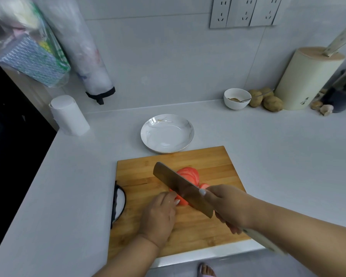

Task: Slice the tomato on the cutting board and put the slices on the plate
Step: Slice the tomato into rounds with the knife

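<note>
— On the wooden cutting board (208,162), where is the red tomato (188,174)?
— Under your wide steel knife (180,186). Your right hand (226,204) grips the handle; your left hand (160,214) pinches the uncut end.
— Are slices soft?
— Probably soft, wet, slippery. Lift them gently from underneath to the white plate (167,132).

Dark characters on the cream knife holder (306,80) are too small to read

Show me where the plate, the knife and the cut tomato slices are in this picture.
plate (148,134): head view, bare inner surface on the left side.
knife (180,186): head view, middle of the flat blade.
tomato slices (189,173): head view, fanned slices beyond the blade.
</note>
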A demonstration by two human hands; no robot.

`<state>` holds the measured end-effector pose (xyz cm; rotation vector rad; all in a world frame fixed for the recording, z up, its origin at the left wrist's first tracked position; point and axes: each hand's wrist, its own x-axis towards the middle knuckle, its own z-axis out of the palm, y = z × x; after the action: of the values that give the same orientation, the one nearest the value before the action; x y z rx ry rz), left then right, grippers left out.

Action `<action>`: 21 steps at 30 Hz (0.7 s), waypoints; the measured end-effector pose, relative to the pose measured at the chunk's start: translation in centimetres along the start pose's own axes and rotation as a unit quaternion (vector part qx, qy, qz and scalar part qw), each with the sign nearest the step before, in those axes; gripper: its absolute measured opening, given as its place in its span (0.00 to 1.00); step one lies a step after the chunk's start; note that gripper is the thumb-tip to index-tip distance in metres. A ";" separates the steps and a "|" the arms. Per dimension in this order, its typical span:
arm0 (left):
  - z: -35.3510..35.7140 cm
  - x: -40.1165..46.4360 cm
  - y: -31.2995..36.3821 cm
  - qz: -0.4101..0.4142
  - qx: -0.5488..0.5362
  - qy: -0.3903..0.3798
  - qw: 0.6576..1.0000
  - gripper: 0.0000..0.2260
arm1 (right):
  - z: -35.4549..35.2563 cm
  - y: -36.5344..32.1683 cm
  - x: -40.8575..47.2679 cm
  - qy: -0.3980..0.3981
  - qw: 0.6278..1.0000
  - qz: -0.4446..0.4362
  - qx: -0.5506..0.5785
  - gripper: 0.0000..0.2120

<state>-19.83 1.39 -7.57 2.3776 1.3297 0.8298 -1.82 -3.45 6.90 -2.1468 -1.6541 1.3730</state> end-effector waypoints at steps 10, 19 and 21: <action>0.1 0.0 -0.1 -0.002 0.004 0.004 1.000 0.09 | 0.2 -0.1 0.4 -0.001 1.000 0.005 -0.018 0.24; 0.4 0.0 -0.4 0.006 -0.005 0.030 1.000 0.09 | 0.7 -0.7 1.2 0.003 0.998 -0.009 -0.067 0.25; 0.4 0.0 -0.4 0.004 -0.002 0.030 1.000 0.10 | 0.7 -0.7 1.4 0.004 0.997 -0.015 -0.078 0.26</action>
<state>-19.87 1.57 -8.10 2.3736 1.3412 0.9109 -2.84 -2.36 6.10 -2.1946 -1.8388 1.2640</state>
